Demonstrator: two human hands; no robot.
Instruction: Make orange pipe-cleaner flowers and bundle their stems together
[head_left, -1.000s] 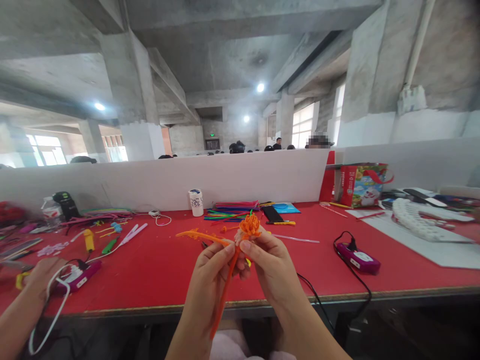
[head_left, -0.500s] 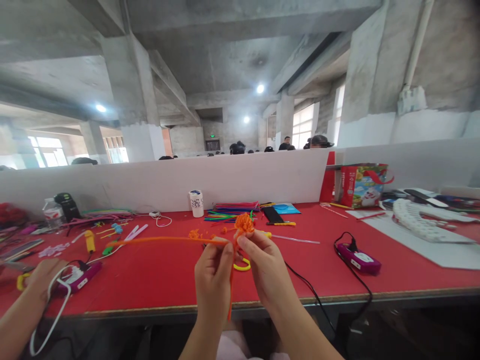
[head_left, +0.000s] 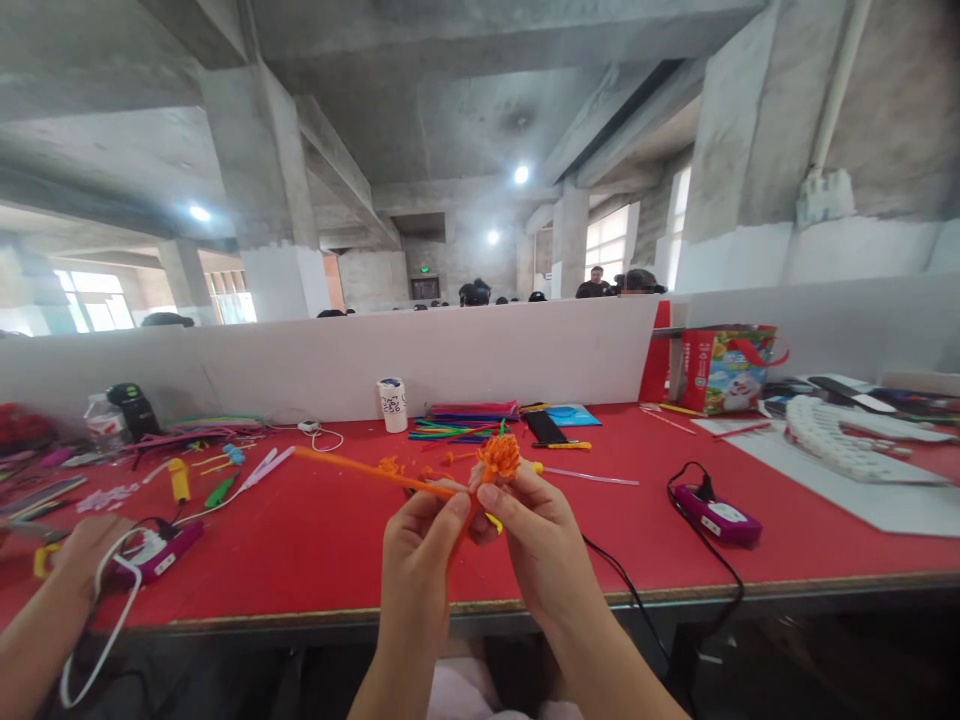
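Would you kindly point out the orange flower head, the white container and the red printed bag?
Orange flower head point(head_left: 500, 457): head view, middle of its fluffy cluster.
White container point(head_left: 391, 405): head view, middle of its marked side.
Red printed bag point(head_left: 733, 382): head view, middle of its picture panel.

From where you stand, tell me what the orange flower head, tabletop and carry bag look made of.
Orange flower head: probably matte chenille stem, going by its fuzzy loops.
Tabletop: a smooth, low-sheen red covering, perhaps plastic sheet or laminate; the rough brown front edge suggests wood-based board underneath.
Carry bag: smooth and brightly printed; coated paper or plastic, I can't tell which.
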